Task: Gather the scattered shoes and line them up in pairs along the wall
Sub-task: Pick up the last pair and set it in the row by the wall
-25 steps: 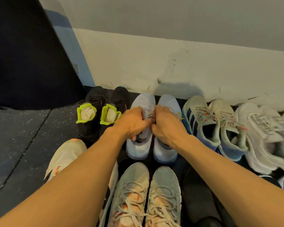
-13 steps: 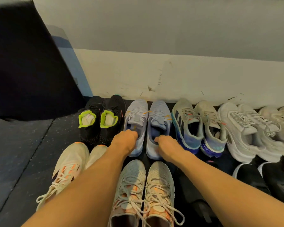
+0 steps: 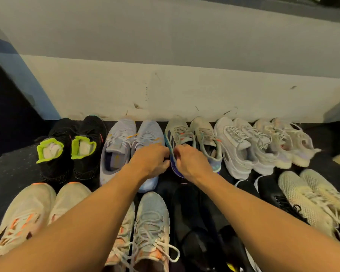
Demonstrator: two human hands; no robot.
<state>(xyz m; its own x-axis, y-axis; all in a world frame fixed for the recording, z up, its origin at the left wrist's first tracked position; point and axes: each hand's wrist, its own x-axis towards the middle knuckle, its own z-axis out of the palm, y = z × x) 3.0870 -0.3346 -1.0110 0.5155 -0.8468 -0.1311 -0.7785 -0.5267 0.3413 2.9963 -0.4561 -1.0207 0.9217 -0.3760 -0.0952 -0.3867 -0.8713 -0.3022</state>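
A row of paired shoes stands along the wall [image 3: 165,91]: a black pair with neon green collars [image 3: 67,148], a light blue pair [image 3: 118,146], a grey striped pair with blue soles [image 3: 202,134], and two whitish pairs [image 3: 241,144]. My right hand [image 3: 192,161] grips the heel of the left striped shoe [image 3: 177,132]. My left hand [image 3: 151,160] lies over the right light blue shoe. Its curled fingers reach that same striped shoe's left side.
A second row sits nearer me: a cream and orange pair [image 3: 28,209], a grey-blue knit pair [image 3: 151,218], black shoes [image 3: 194,222] and a cream mesh pair [image 3: 312,199]. A dark bulky object [image 3: 4,107] stands at the left.
Both hands left the heels of the light blue pair and moved right onto the left striped shoe. The view shifted right as well.
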